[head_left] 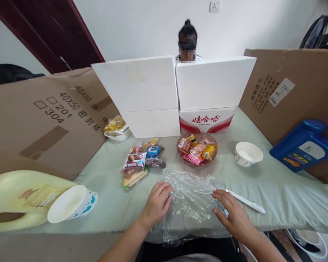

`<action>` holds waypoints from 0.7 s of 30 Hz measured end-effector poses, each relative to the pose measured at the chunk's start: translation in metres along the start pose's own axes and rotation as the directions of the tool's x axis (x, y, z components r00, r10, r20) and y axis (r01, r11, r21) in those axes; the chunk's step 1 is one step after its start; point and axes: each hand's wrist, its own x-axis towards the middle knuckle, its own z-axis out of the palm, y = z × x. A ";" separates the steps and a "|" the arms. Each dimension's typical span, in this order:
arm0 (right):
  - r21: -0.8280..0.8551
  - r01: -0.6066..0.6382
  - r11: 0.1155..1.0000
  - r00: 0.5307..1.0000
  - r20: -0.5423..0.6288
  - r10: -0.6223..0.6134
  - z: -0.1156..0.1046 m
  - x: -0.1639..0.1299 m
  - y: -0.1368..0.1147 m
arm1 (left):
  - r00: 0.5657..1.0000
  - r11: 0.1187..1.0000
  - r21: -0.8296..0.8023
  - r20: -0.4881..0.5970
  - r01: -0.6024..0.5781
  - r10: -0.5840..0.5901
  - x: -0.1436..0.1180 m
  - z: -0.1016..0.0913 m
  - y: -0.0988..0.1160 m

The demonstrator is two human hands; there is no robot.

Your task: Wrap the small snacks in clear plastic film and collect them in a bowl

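Note:
A crumpled clear plastic bag (191,196) lies flat on the pale green tablecloth (276,182) near the front edge. My left hand (156,204) rests on its left side with the fingers curled on the film. My right hand (233,214) lies flat on its right side, fingers spread. A white plastic strip (247,202) lies just beyond my right hand. Behind the bag stands a brown glass bowl of wrapped snacks (196,148), and a pile of loose snack packets (140,162) lies to its left.
An empty white bowl (247,153) sits at the right, a tipped bowl (71,203) beside a yellow jug (19,198) at the left, a small bowl of snacks (117,129) further back. White boxes (175,91), cardboard walls, a blue jug (303,145); a person sits behind.

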 end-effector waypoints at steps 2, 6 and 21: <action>0.025 0.058 0.998 0.990 0.131 -0.060 -0.010 -0.017 0.007 | 0.987 0.987 -0.098 0.086 -0.129 0.137 -0.026 -0.009 0.009; -0.036 0.112 0.993 0.958 0.268 -0.098 -0.007 -0.045 0.023 | 0.919 0.958 -0.141 0.277 -0.250 0.281 -0.067 -0.009 0.021; 0.214 0.097 0.972 0.936 0.312 -0.162 -0.033 0.002 -0.011 | 0.964 0.863 -0.442 0.208 0.245 -0.167 -0.036 -0.021 0.017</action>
